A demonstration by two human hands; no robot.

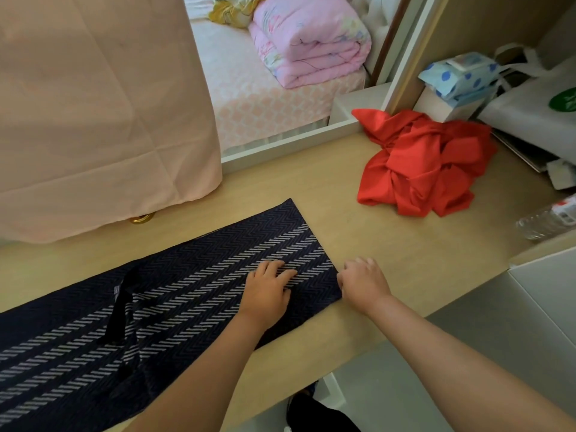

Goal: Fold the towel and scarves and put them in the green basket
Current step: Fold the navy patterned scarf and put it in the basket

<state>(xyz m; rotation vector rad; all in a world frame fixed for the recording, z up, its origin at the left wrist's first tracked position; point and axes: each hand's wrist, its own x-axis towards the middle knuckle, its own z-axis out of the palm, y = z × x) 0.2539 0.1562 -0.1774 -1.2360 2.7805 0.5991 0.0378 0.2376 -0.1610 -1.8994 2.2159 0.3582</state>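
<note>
A dark navy scarf (174, 294) with white striped bands lies flat along the wooden table, running from the bottom left to the middle. My left hand (269, 286) presses flat on it near its right end. My right hand (361, 280) has curled fingers at the scarf's right edge and seems to pinch that edge. A crumpled red scarf (427, 163) lies in a heap at the back right of the table. No green basket is in view.
A pink cloth (93, 120) hangs over something at the left. A lying plastic bottle (545, 221) is at the right edge. Wet-wipe packs (461, 76) and a white bag (536, 104) stand at the back right. A bed with a pink quilt (311, 42) lies beyond the table.
</note>
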